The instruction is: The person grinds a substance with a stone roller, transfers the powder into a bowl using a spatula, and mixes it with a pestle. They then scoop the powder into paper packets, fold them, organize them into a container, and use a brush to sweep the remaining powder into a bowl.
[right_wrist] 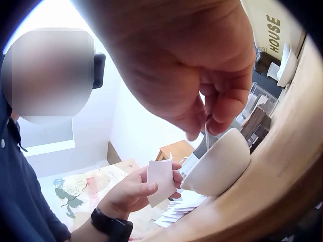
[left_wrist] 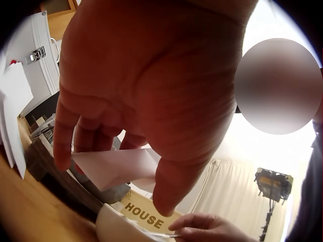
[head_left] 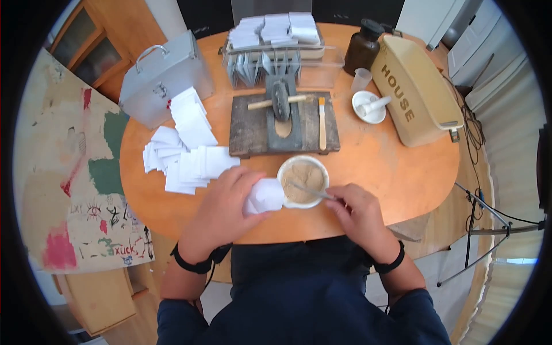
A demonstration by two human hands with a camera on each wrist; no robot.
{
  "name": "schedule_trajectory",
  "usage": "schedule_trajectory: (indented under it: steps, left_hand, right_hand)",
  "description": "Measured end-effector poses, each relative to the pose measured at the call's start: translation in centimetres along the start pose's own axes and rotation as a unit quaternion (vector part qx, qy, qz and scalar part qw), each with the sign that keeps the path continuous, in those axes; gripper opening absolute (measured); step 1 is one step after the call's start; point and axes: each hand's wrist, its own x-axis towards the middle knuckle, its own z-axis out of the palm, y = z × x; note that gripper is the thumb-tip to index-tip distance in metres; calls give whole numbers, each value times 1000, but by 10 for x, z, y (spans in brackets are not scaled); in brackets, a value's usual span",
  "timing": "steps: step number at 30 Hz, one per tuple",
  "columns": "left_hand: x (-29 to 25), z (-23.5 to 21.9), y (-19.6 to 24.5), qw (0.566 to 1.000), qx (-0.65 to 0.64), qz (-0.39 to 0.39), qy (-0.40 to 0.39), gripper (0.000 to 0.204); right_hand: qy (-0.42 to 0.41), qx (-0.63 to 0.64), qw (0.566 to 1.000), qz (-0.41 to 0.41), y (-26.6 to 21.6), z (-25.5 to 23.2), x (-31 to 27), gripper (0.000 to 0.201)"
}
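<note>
Between the thumb and fingers of my left hand (head_left: 224,207) is a small white paper packet (head_left: 265,196), held beside the left rim of a white bowl (head_left: 327,183). Light brown powder (head_left: 305,170) fills much of the bowl. My right hand (head_left: 363,215) pinches the handle of a thin metal tool (head_left: 313,191) at the bowl's right side, and the tool's far end lies in the powder. The same white packet (right_wrist: 160,182) shows folded in the right wrist view, with the left thumb across its near face.
Stacked white paper packets (head_left: 192,167) lie left of the bowl. Behind it, a dark board (head_left: 244,129) bears a stone grinder (head_left: 282,103) and a brush (head_left: 322,123). A mortar dish (head_left: 368,118), a cream HOUSE box (head_left: 414,92), a brown bottle (head_left: 363,49) and a silver case (head_left: 167,77) stand around.
</note>
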Motion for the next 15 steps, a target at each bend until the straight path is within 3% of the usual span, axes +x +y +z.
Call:
schedule_trajectory:
  steps: [2,6,10,15]
  left_hand:
    - [0,3,2,1000,-1,-8,5,62]
    - [-3,9,3,1000,-13,-16,13,62]
    - [-3,12,9,999,-16,-13,40,63]
    - [-6,18,9,998,-10,-24,60,68]
  right_hand:
    - [-39,25,999,-8,-4,-5,-1,24]
    - [10,-71,987,-142,9,1,-4,27]
    - [21,-113,977,-178,14,-2,-10,30]
    - [112,-120,964,-209,24,-1,-18,31]
